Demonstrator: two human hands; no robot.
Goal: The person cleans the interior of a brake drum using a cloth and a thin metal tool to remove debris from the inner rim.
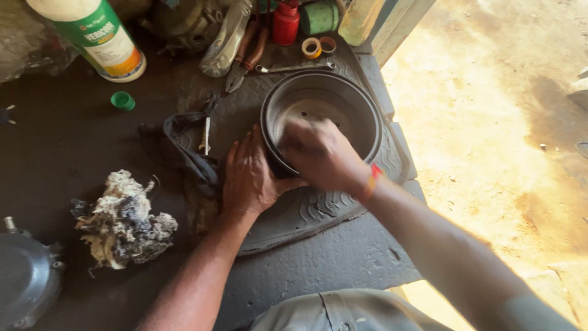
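Note:
A round dark metal drum [343, 98], open side up with holes in its floor, stands on a ribbed piece of rubber tyre [318, 211]. My left hand [248, 178] lies flat against the drum's near left wall, fingers spread along it. My right hand [318, 153] is closed and reaches over the near rim into the drum; it is blurred, and whatever it may hold is hidden under the fingers. A red and orange band circles my right wrist.
A dirty wad of cotton waste [122, 220] lies at left, a dark rag [184, 150] beside my left hand. Behind the drum: pliers [245, 58], a spanner [294, 67], tape rolls [312, 47], a red can [285, 23], a white and green bottle [98, 37], a green cap [122, 100]. Sunlit ground at right.

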